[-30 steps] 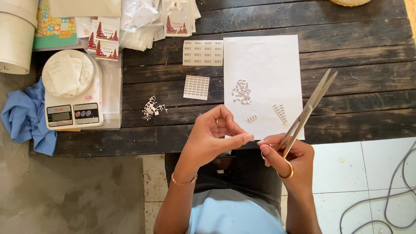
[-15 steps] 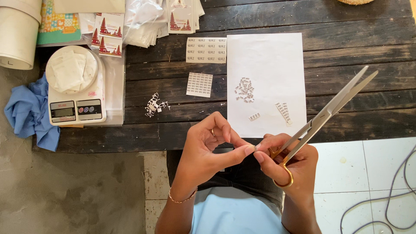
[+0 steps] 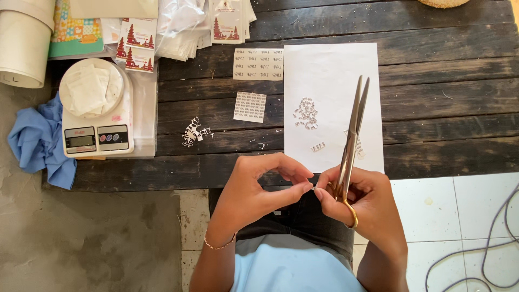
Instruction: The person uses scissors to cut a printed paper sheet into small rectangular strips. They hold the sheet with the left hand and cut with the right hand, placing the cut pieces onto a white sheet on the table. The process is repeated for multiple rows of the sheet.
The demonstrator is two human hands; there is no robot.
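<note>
My right hand [image 3: 359, 203] grips gold-handled scissors [image 3: 352, 132] whose steel blades point up and away over a white paper sheet [image 3: 330, 70]. My left hand [image 3: 259, 186] is curled beside it, thumb and forefinger pinching a tiny paper piece [image 3: 312, 187] that the right fingertips also touch. Both hands hover over my lap at the near edge of the dark wooden table [image 3: 432, 108]. On the white sheet lie a small heap of cut tags [image 3: 306, 112] and two short strips [image 3: 319, 146].
Two printed label sheets [image 3: 258, 64] lie left of the paper, with paper scraps [image 3: 192, 133] nearby. A white kitchen scale [image 3: 96, 108] stands at the left, a blue cloth [image 3: 38, 141] beside it. Card packets and plastic bags [image 3: 178, 27] fill the far edge. A cable [image 3: 486, 249] lies on the floor.
The scissors swung from tilting right to pointing nearly straight up. My two hands came closer together, fingertips now meeting on the small piece.
</note>
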